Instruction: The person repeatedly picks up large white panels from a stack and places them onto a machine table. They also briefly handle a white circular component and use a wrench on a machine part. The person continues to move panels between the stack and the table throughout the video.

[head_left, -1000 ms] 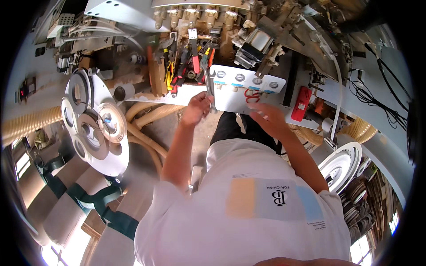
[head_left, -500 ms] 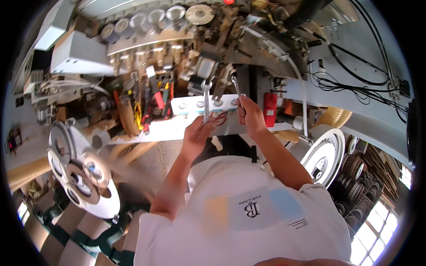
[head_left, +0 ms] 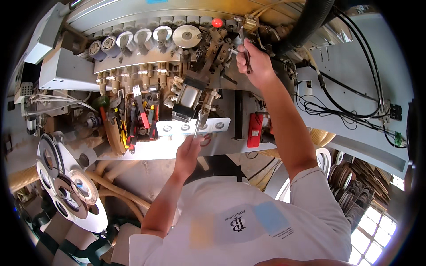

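My right hand [head_left: 258, 63] is raised at the far side of the machine, its fingers closed round a wrench [head_left: 241, 35]. The wrench's upper end reaches up beside a brass-coloured block [head_left: 250, 23]; whether it touches anything I cannot tell. Lower and nearer, my left hand [head_left: 189, 154] is closed round a second wrench [head_left: 196, 129], which points up past the white strip with round holes [head_left: 176, 129]. Just above it stands a pneumatic cylinder [head_left: 188, 97] with metal fittings. Red-handled pliers [head_left: 206, 140] lie partly hidden by my left hand.
Pliers and screwdrivers [head_left: 133, 119] lie at the left of the bench. A row of rollers [head_left: 143, 40] runs along the back. A red box [head_left: 254, 130] sits right of the strip. Black cables [head_left: 337, 106] hang on the right panel; tape reels [head_left: 66, 186] stand at the left.
My right hand has moved up and away with its wrench, toward the machine's back. My left hand has dropped slightly with its wrench. The view has shifted to take in more of the back.
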A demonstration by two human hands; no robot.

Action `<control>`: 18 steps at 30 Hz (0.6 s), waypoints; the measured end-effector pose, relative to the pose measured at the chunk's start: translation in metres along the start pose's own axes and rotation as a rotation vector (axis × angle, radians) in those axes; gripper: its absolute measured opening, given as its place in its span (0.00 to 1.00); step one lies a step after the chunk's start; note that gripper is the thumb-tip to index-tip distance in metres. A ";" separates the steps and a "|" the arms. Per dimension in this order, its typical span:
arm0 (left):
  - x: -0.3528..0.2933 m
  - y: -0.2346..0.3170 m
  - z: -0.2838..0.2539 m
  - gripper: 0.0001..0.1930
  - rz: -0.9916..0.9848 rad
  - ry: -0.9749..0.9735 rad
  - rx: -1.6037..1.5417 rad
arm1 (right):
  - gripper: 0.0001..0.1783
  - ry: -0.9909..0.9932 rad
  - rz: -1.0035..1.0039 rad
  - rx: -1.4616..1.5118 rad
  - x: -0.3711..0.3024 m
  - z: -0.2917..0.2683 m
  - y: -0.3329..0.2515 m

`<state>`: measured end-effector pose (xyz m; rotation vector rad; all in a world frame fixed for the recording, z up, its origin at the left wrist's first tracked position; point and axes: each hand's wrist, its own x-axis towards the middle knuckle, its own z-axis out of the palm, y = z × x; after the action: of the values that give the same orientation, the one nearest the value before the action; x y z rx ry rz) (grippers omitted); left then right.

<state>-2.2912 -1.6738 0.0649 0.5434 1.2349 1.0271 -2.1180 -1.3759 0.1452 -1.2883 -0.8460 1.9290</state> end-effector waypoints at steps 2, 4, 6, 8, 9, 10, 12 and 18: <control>0.000 0.004 -0.002 0.14 -0.011 0.008 -0.014 | 0.18 -0.009 0.040 0.027 0.012 -0.001 -0.011; 0.001 0.008 -0.002 0.14 0.003 0.044 -0.017 | 0.18 -0.028 0.088 0.060 0.020 0.000 -0.019; 0.004 0.012 -0.004 0.14 0.029 0.055 -0.045 | 0.17 -0.052 0.124 0.100 0.021 0.000 -0.030; 0.007 0.019 -0.006 0.13 0.037 0.070 -0.063 | 0.16 -0.104 0.175 0.164 0.024 -0.005 -0.040; 0.009 0.025 -0.006 0.13 0.036 0.078 -0.068 | 0.16 -0.237 0.233 0.248 0.029 -0.011 -0.046; 0.011 0.029 -0.005 0.12 0.033 0.085 -0.072 | 0.16 -0.318 0.297 0.345 0.035 -0.015 -0.054; 0.023 0.031 -0.004 0.13 0.042 0.064 -0.108 | 0.15 -0.476 0.426 0.540 0.045 -0.017 -0.069; 0.087 0.069 0.036 0.12 0.162 0.007 -0.226 | 0.14 -0.407 0.513 0.590 0.056 -0.007 -0.091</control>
<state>-2.2818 -1.5597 0.0876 0.4690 1.0762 1.2875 -2.1128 -1.2775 0.1874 -0.8037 -0.0692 2.6333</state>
